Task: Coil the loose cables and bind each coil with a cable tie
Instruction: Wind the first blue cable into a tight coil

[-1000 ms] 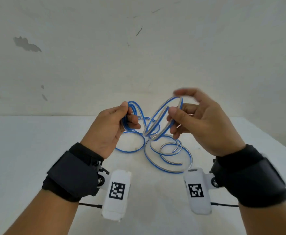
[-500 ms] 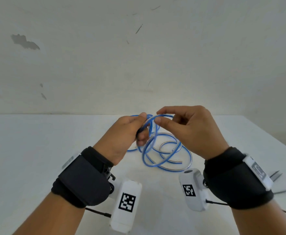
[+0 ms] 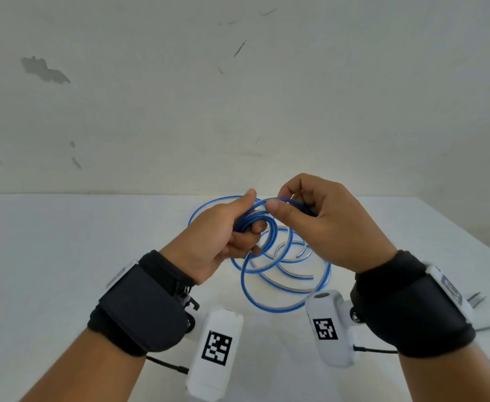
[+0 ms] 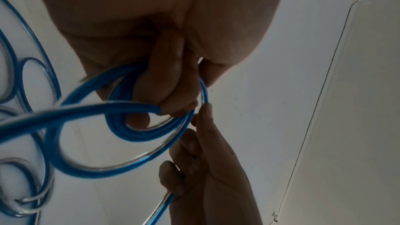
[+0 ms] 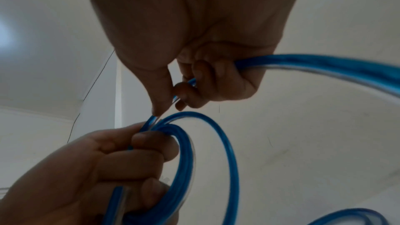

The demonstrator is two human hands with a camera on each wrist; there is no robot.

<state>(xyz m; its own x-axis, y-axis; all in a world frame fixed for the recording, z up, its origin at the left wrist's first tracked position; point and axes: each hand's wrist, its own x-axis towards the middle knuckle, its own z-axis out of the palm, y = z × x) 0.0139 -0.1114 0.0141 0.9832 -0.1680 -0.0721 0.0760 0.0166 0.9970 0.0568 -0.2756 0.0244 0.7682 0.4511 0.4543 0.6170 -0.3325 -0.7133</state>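
A flat blue and silver cable [image 3: 284, 294] lies in loose loops on the white table [image 3: 64, 256]. My left hand [image 3: 226, 236] holds a small bundle of coiled turns [image 4: 138, 133] in its curled fingers, above the table. My right hand [image 3: 316, 224] is right beside it, thumb and fingers pinching a strand of the same cable [image 5: 303, 64] and laying a loop [image 5: 216, 143] against the bundle. The two hands nearly touch. The cable's ends are hidden. No cable tie is plainly in view.
A pale scuffed wall [image 3: 238, 97] stands just behind the table. Thin grey strips [image 3: 476, 298] lie on the table at the right edge, half hidden by my right wrist strap. Bare tabletop spreads to the left.
My hands have come together from being apart. The raised loop that my right hand held has been brought against the bundle in my left hand, and both hands sit lower, nearer the table.
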